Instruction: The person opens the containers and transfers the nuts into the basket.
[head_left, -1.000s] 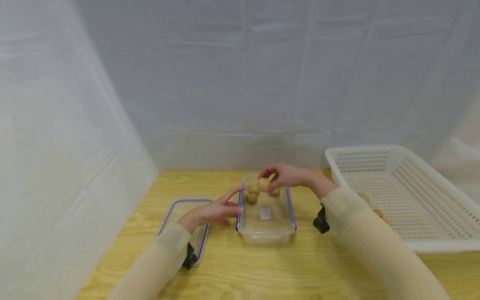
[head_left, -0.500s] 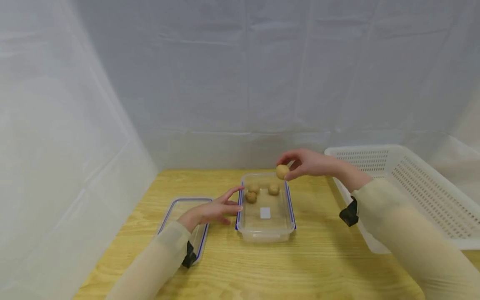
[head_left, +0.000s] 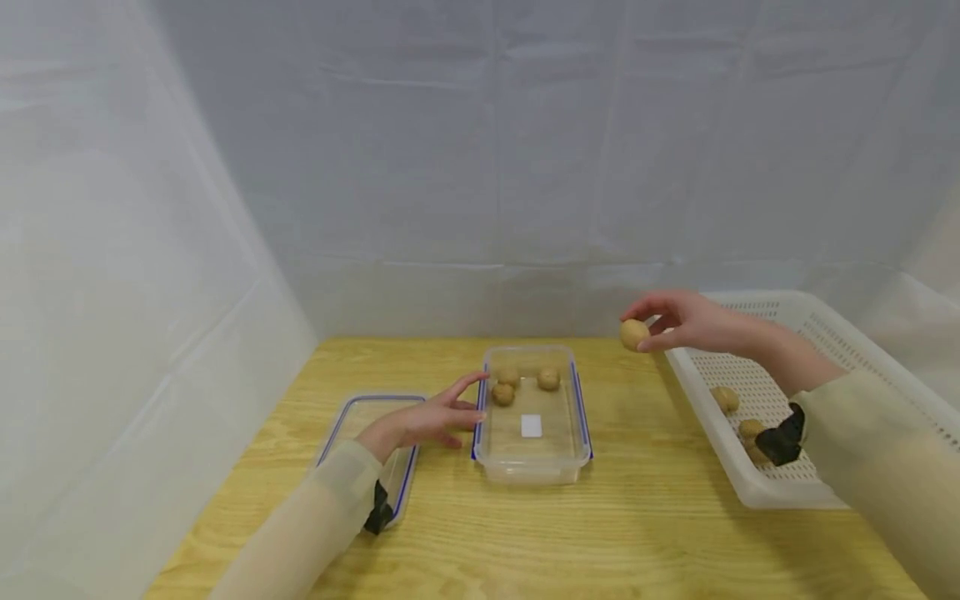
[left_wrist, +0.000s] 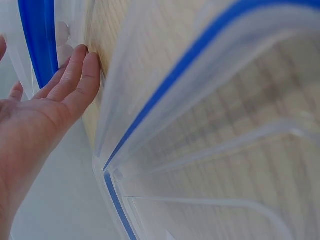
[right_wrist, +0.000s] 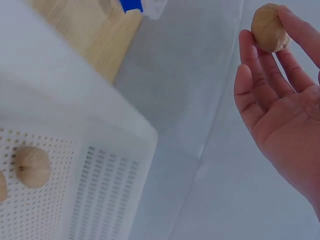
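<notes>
My right hand (head_left: 693,321) pinches a tan walnut (head_left: 634,335) between thumb and fingertips, raised near the left rim of the white basket (head_left: 720,467). In the right wrist view the seam of this walnut (right_wrist: 270,27) shows. My left hand (head_left: 431,423) has its fingers extended along the left side of a clear plastic container (head_left: 536,458) with blue side edging. Inside that container, three walnuts (head_left: 548,379) lie toward the far end. Several more walnuts (head_left: 724,399) sit in the basket, partly hidden by the right wrist.
A clear lid (head_left: 371,404) with a blue seal lies on the wooden table (head_left: 480,533), partly under my left forearm. White sheeting (head_left: 480,167) hangs behind and at the sides. The basket's raised walls stand at the table's right.
My right hand has lifted a walnut out of the container and carried it right, to the basket's left rim. The left hand has stayed at the container's side.
</notes>
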